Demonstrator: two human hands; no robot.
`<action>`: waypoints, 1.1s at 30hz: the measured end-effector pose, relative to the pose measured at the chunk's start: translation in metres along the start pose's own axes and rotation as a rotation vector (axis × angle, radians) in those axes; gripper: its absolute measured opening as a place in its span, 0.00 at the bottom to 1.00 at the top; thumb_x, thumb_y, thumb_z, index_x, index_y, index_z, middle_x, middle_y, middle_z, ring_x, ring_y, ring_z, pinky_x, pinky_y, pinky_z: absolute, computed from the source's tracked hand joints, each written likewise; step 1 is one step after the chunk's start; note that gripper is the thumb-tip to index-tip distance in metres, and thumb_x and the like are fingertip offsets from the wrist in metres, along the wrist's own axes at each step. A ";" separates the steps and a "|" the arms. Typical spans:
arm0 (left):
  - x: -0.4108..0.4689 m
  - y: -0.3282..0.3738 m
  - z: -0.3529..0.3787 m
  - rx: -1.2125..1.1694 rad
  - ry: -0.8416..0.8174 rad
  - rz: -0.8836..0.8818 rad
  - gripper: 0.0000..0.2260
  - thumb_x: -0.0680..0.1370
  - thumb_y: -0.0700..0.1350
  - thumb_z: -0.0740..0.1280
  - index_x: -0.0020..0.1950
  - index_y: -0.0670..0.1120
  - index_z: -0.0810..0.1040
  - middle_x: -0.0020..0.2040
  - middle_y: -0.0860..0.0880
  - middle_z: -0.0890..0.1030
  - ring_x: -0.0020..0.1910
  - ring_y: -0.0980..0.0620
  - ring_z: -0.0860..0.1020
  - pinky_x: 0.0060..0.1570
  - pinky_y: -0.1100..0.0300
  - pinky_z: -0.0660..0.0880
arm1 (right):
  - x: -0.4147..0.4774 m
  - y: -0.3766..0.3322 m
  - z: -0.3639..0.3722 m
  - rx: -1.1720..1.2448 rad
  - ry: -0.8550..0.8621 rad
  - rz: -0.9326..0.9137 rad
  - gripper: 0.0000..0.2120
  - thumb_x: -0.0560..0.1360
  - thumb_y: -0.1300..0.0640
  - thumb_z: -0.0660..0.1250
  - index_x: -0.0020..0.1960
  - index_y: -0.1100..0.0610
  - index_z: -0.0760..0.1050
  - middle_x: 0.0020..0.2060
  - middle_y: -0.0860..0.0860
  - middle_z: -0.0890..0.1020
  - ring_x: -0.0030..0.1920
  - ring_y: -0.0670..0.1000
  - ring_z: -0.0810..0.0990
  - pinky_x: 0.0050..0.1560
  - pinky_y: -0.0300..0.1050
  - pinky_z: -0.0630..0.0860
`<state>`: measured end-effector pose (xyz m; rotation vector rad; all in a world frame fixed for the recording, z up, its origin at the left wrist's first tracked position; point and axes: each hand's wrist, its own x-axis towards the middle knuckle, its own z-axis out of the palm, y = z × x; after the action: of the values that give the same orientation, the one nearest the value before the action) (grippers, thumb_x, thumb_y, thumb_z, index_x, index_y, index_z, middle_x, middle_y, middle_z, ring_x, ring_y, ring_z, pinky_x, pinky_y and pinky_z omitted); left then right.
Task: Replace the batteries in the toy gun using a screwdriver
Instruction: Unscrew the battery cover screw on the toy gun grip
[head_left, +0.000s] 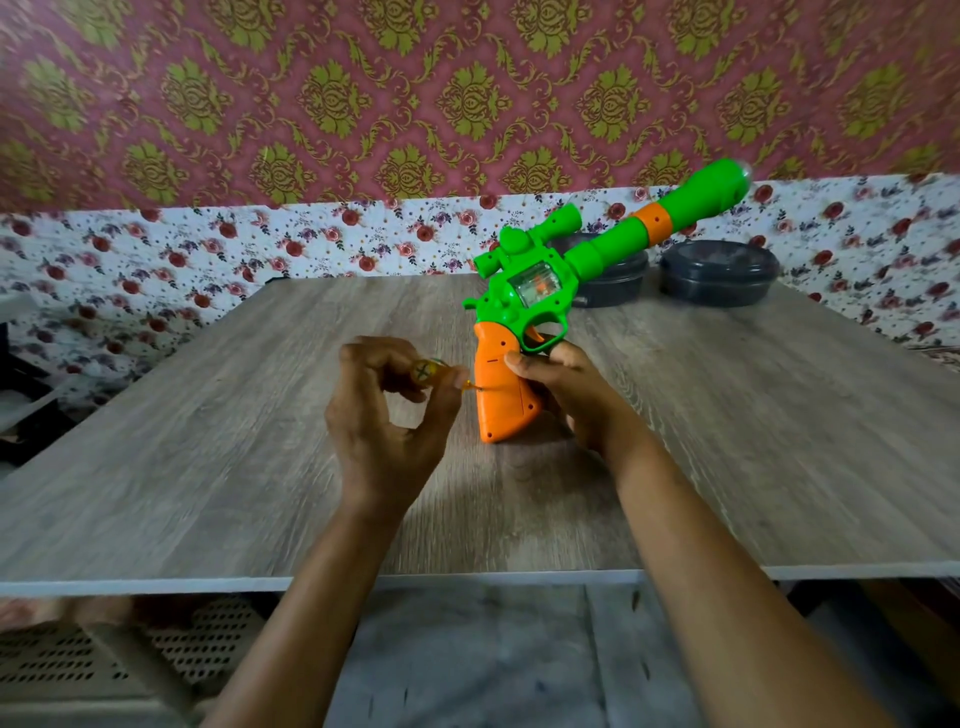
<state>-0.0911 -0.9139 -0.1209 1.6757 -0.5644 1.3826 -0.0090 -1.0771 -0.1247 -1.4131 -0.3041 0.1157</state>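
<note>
Standing butt-down on the table (208, 441), the toy gun (524, 312) tilts its barrel up toward the wall, w/ two dark lidded tubs (719, 275) just behind it. Right hand (566, 389) is wrapped round the orange grip (501, 389), steadying it. Left hand (387, 415), beside the grip, pinches a small screwdriver (431, 373), fingers curled tight, tip touching the grip's side. Looks like early days: cover on, screw prob. being worked, no batteries in sight.
</note>
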 end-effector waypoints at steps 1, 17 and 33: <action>0.000 -0.001 0.000 -0.010 -0.008 0.000 0.14 0.73 0.45 0.71 0.46 0.44 0.66 0.41 0.47 0.75 0.35 0.55 0.76 0.35 0.66 0.73 | 0.001 0.000 0.000 -0.002 0.004 0.003 0.13 0.75 0.62 0.64 0.59 0.56 0.73 0.50 0.51 0.81 0.49 0.48 0.79 0.54 0.48 0.77; 0.002 -0.003 0.000 0.084 -0.072 0.055 0.16 0.80 0.39 0.57 0.68 0.46 0.67 0.55 0.52 0.80 0.39 0.54 0.81 0.37 0.53 0.80 | 0.000 0.001 -0.001 0.022 -0.014 -0.017 0.15 0.75 0.63 0.63 0.61 0.58 0.72 0.47 0.51 0.81 0.47 0.48 0.80 0.49 0.46 0.79; 0.002 0.001 0.000 -0.047 0.053 -0.052 0.12 0.73 0.47 0.71 0.49 0.44 0.71 0.49 0.55 0.75 0.41 0.64 0.77 0.39 0.69 0.74 | 0.003 0.002 -0.003 0.014 0.014 -0.007 0.11 0.75 0.62 0.65 0.56 0.54 0.74 0.49 0.51 0.81 0.52 0.51 0.79 0.55 0.51 0.76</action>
<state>-0.0911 -0.9140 -0.1185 1.6012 -0.5157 1.3622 -0.0047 -1.0790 -0.1271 -1.3980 -0.2960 0.1017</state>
